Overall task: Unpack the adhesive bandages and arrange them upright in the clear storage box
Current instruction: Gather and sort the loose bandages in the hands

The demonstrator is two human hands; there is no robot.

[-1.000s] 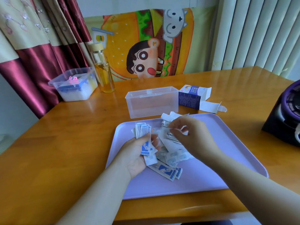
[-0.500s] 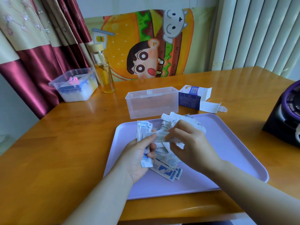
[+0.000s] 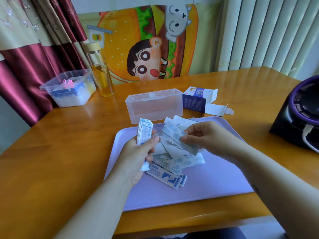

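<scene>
The adhesive bandages are narrow flat strips in white paper wrappers printed with blue. A small neat stack (image 3: 144,131) stands almost upright, gripped in the left hand (image 3: 136,157) over the near-left part of the purple tray (image 3: 215,178). A looser, fanned bunch (image 3: 172,142) is pinched in the right hand (image 3: 207,137) above the tray's middle. A few more strips (image 3: 166,176) lie flat and overlapping on the tray beneath both hands. The storage box (image 3: 153,107), a rectangular tub of frosted clear plastic, sits upright on the table just beyond the tray's far edge. The opened blue-and-white carton (image 3: 194,101) lies just right of the box, flaps spread.
</scene>
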